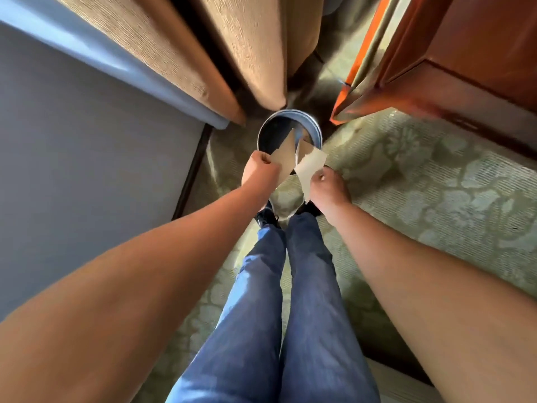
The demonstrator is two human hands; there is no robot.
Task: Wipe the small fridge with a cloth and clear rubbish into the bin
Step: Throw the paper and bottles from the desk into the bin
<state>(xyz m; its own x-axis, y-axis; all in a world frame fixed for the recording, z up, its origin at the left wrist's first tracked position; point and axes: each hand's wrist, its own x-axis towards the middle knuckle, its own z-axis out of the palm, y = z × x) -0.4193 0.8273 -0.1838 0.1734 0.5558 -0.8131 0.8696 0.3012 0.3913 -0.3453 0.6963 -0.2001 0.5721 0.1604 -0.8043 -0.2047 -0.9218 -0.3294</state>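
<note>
Floor: green floral-pattern carpet [436, 199]. Round metal bin [315, 132] stands on it, far centre. Curtain hems [270, 91] reach the carpet just behind the bin. Wooden cabinet [465, 68] far right. Dark shoes [266, 213] near the bin.

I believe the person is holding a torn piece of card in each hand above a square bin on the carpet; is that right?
Not quite: the bin is round, not square, as the head view shows. The rest holds: the left hand and right hand each hold a torn piece of card above it, on the carpet.
</note>
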